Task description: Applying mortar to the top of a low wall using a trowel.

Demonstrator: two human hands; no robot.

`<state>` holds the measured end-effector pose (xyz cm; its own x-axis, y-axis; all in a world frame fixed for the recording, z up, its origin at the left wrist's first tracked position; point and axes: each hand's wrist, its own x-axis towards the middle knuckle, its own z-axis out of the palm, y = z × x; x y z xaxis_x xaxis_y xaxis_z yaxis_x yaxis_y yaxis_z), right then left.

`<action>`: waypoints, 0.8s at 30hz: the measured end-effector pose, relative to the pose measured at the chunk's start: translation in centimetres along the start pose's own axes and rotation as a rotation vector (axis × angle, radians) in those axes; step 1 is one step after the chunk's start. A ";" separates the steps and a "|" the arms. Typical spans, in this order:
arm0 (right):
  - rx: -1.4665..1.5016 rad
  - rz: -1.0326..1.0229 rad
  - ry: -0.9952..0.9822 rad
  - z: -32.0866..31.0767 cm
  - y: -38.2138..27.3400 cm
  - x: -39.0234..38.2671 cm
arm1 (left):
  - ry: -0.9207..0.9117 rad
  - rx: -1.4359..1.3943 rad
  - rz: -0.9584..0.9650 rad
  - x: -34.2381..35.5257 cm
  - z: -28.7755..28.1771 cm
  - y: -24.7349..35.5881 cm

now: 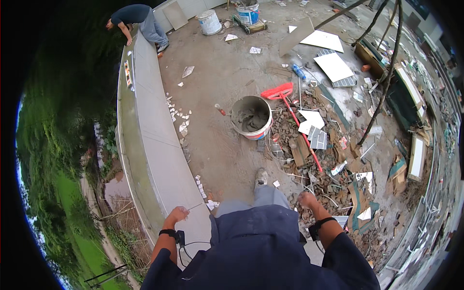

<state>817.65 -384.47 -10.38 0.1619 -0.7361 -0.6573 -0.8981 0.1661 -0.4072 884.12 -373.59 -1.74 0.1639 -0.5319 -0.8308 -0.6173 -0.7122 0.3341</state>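
Observation:
My left hand is beside the pale tiled top of the low parapet, fingers loosely bent and apart, with nothing visible in them. My right hand hangs over scattered rubble, fingers curled; whatever they may hold is hidden. Black straps with small devices and cables are on both wrists. Ahead of my shoe stands a bucket containing grey mortar, with a trowel handle at its left. A red broom lies to its right, its handle crossing the debris.
Another person bends over the parapet's far end, near a level. Two buckets stand at the back. White boards, tile scraps, poles and planks litter the right. Beyond the parapet, a drop shows greenery and a path.

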 end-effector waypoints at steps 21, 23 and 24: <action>0.448 0.415 0.108 -2.6 -26.1 19.9 | -0.119 1.116 0.522 51.3 -17.3 46.3; 0.523 0.388 0.106 -1.1 -29.8 22.9 | -0.144 1.100 0.329 54.8 -17.1 44.0; 0.536 0.367 0.075 -0.2 -31.0 24.8 | -0.110 1.094 0.448 56.7 -16.5 42.5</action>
<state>849.39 -408.04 -13.91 -0.1634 -0.6098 -0.7755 -0.5579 0.7054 -0.4372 879.83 -441.58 -27.26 -0.2679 -0.5535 -0.7886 -0.9412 0.3252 0.0916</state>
